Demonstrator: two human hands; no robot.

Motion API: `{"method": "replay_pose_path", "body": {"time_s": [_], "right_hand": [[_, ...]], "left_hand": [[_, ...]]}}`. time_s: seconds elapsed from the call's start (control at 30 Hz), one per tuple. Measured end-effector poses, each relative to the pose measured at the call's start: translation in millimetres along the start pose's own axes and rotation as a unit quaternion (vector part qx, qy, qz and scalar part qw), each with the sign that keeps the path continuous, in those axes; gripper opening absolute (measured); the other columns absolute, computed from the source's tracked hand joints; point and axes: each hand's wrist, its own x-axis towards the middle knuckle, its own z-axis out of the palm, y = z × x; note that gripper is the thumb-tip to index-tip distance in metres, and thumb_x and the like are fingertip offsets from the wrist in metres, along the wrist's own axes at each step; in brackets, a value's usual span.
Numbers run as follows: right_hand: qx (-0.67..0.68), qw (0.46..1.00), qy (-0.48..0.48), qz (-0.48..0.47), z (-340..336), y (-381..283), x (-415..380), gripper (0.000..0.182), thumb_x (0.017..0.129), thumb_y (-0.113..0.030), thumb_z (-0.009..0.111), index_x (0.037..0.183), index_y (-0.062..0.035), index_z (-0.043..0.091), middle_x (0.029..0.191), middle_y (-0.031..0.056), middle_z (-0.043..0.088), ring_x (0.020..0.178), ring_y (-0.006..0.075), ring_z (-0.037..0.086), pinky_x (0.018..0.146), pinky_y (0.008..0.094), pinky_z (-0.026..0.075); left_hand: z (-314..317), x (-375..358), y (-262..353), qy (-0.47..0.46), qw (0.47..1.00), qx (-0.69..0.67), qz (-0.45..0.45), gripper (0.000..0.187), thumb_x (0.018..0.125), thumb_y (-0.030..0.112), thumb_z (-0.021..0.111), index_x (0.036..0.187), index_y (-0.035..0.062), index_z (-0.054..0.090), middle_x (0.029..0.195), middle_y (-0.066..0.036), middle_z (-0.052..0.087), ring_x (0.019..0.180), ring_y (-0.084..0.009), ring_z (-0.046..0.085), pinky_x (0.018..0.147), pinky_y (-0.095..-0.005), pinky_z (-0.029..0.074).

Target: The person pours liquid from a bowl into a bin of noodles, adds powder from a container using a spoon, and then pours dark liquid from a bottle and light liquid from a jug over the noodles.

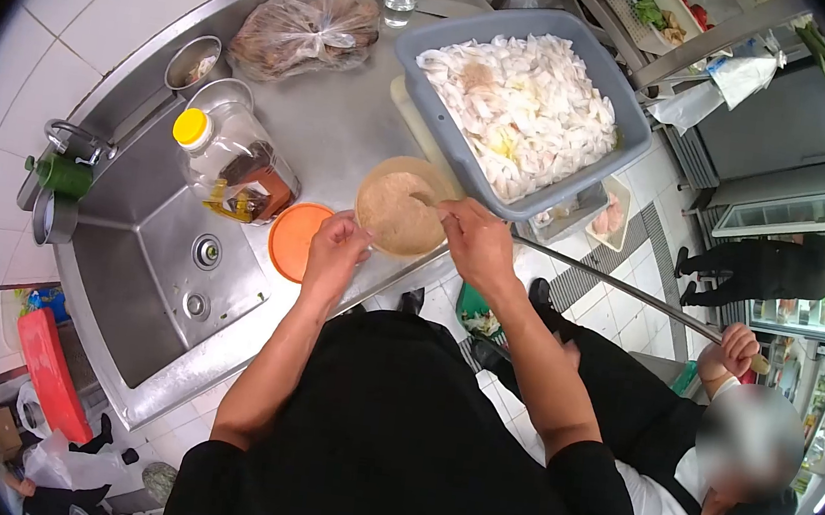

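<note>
A round tub (387,217) of pale brown powder sits at the front edge of the steel counter. My left hand (335,251) pinches its near left rim. My right hand (477,247) is closed at the tub's right side, around what looks like a spoon (423,198) dipping into the powder; the grip hides most of it. An orange round lid (296,241) lies beside my left hand. Beyond my right hand stands a grey bin (421,98) full of pale food strips (539,105), with a patch of brown powder and yellow smears on top.
At left is a steel sink (144,275), with a yellow-capped plastic jar (241,167) by its edge. A tied plastic bag (306,30), a glass (399,5) and a metal bowl (194,64) stand behind. A co-worker (620,390) at right holds a long pole (620,287).
</note>
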Motion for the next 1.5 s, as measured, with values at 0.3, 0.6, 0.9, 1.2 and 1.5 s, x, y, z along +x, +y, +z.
{"method": "replay_pose_path", "body": {"time_s": [0.3,0.6,0.9,1.2,1.5], "right_hand": [[0.259,0.935,-0.084,0.228,6,3,-17,0.021,0.093,-0.017,0.058,0.101,0.0016,0.065,0.076,0.0087,0.064,0.061,0.0168,0.059,0.056,0.0292,0.046],[0.544,0.773,-0.015,0.327,-4,24,-7,0.018,0.094,-0.016,0.057,0.1,0.0006,0.063,0.075,0.0043,0.059,0.048,0.0061,0.04,0.043,0.0218,0.029],[0.586,0.736,0.153,0.301,-87,55,30,0.017,0.094,-0.013,0.057,0.104,-0.0014,0.064,0.071,0.002,0.06,0.045,0.0067,0.041,0.041,0.022,0.032],[0.259,0.908,0.249,0.214,-123,50,11,0.023,0.096,-0.019,0.055,0.104,-0.0006,0.067,0.078,0.0006,0.062,0.058,0.0032,0.045,0.051,0.02,0.036],[-0.011,1.0,-0.005,0.018,5,-7,-7,0.016,0.091,-0.01,0.057,0.102,-0.0042,0.067,0.09,0.0164,0.067,0.073,0.0259,0.065,0.068,0.0325,0.051]], "left_hand": [[2,-2,3,-0.016,0.996,-0.089,-0.017,0.018,0.091,0.015,0.063,0.078,0.0048,0.057,0.127,-0.005,0.052,0.097,-0.0129,0.058,0.082,-0.0316,0.051],[-8,-8,2,-0.028,0.994,-0.09,-0.047,0.022,0.094,0.025,0.062,0.099,0.0035,0.061,0.117,-0.005,0.055,0.103,-0.0139,0.056,0.086,-0.0334,0.051],[-18,-11,-3,-0.009,0.994,-0.098,-0.049,0.029,0.096,0.031,0.058,0.106,0.0044,0.06,0.104,-0.007,0.061,0.102,-0.0159,0.056,0.087,-0.0364,0.052],[-16,-14,-4,-0.018,0.993,-0.1,-0.058,0.022,0.095,0.025,0.059,0.104,0.0054,0.061,0.104,-0.004,0.059,0.1,-0.0141,0.055,0.085,-0.0358,0.052],[-11,-17,3,-0.031,0.992,-0.107,-0.052,0.016,0.094,0.022,0.06,0.1,0.0063,0.061,0.104,-0.001,0.058,0.098,-0.012,0.055,0.083,-0.0334,0.05]]}}
